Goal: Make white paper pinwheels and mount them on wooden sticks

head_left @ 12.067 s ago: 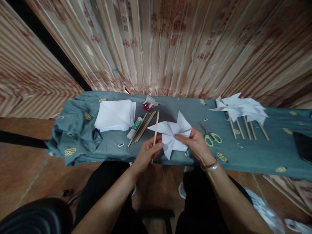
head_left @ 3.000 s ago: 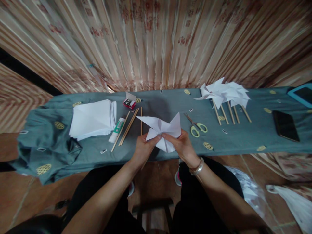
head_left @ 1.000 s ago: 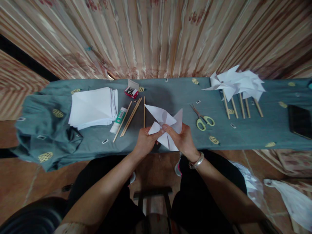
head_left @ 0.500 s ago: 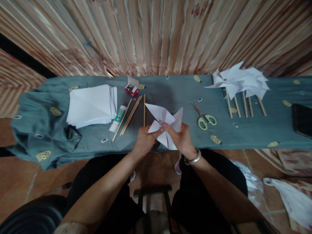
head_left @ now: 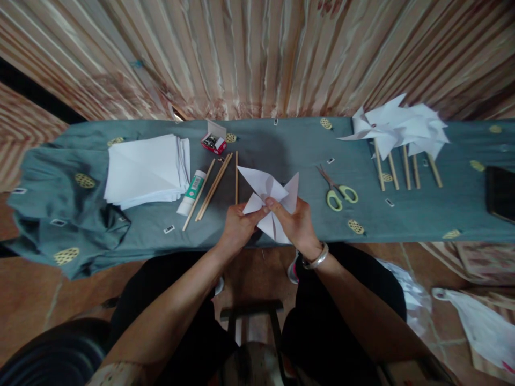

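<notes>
A white paper pinwheel (head_left: 273,185) is held between my two hands over the near edge of the cloth-covered table. My left hand (head_left: 238,224) grips it from the left, thumb pressed near its centre. From the right, my right hand (head_left: 296,222) pinches the same centre with its thumb on top; a silver bracelet circles that wrist. The fingers beneath the paper are hidden. Just beyond my left hand lies a single wooden stick (head_left: 236,177). Green-handled scissors (head_left: 337,188) rest, blades apart, to the right of my right hand.
On the left are a stack of white paper (head_left: 142,169), a glue stick (head_left: 192,192), several wooden sticks (head_left: 215,187) and an opened red box of small metal pins (head_left: 214,142). Finished pinwheels (head_left: 398,126) on sticks lie at the right, near a black object (head_left: 500,190).
My view has shifted slightly, so the table and its things sit a little higher in the picture. Both hands keep the same hold on the paper pinwheel.
</notes>
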`<state>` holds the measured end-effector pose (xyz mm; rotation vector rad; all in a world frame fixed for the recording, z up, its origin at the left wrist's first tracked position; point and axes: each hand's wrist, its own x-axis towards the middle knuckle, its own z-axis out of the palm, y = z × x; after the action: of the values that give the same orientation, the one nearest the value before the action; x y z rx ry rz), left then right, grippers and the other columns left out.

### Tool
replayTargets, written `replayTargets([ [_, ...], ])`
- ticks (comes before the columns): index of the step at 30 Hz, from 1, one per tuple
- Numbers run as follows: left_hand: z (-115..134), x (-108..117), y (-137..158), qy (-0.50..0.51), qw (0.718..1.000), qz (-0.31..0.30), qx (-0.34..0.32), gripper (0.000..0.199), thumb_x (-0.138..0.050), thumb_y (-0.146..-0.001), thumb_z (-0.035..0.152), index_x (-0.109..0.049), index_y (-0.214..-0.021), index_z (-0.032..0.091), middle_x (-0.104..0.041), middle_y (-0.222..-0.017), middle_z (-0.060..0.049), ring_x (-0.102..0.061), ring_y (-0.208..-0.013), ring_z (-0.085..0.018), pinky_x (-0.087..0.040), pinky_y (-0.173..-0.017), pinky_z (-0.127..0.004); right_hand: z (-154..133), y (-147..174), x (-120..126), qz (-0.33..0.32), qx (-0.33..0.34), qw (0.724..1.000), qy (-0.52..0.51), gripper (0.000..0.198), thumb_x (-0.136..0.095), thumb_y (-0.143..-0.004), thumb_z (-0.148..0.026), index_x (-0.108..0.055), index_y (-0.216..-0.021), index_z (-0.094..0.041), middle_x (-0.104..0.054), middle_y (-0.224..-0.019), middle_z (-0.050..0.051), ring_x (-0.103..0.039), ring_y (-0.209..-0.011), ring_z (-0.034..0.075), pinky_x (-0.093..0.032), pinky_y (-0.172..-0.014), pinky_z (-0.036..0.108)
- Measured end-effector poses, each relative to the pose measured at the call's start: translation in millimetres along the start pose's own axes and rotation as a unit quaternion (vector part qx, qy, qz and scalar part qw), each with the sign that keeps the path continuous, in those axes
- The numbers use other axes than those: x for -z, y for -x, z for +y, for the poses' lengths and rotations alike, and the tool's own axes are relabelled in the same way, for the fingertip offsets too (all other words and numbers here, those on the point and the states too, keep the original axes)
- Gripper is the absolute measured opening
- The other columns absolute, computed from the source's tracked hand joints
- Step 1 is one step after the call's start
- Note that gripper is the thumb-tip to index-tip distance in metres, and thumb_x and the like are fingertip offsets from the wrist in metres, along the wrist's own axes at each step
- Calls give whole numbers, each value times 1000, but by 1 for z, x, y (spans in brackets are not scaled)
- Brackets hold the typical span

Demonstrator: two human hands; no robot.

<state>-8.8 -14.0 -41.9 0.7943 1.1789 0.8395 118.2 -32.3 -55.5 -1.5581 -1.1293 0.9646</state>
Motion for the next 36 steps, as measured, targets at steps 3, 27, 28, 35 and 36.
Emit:
replayTargets([
  [3,1,-1,0,12,1000,-5,3,44,-87,-44,44,-57,-54,14,-51,-48,4,-41,-44,-7,-29,-43,-21,0,0,0,-1,-7,1000,2,37,-67,-78,-48,-70,-91,-14,-74,-84,9,-69,-76,24,-53,-62,32],
  [27,-2,1,3,12,1000,-3,-14,45,-86,-46,46,-55,-51,14,-48,-46,5,-37,-42,-6,-26,-42,-21,2,4,-3,-3,-8,1000,-8,38,-67,-76,-52,-70,-89,-16,-74,-81,7,-68,-73,22,-52,-61,31],
  [28,-2,2,4,12,1000,-2,-17,45,-87,-46,46,-54,-51,15,-48,-46,5,-37,-42,-6,-26,-42,-21,2,4,-3,-5,-8,1000,-9,38,-66,-77,-51,-70,-90,-16,-74,-82,7,-68,-73,22,-53,-61,31],
  [35,-5,5,2,25,1000,0,-1,43,-86,-46,45,-59,-57,14,-52,-49,4,-41,-43,-6,-29,-41,-21,-1,2,-2,-11,-1,1000,-2,37,-67,-77,-50,-71,-90,-16,-74,-81,6,-68,-73,22,-53,-61,31],
  [36,-4,5,1,29,1000,-1,2,43,-86,-45,45,-60,-59,13,-53,-51,3,-43,-43,-7,-31,-42,-21,-2,1,-1,-15,0,1000,-4,36,-67,-76,-49,-71,-89,-16,-74,-80,6,-68,-73,22,-53,-60,31],
])
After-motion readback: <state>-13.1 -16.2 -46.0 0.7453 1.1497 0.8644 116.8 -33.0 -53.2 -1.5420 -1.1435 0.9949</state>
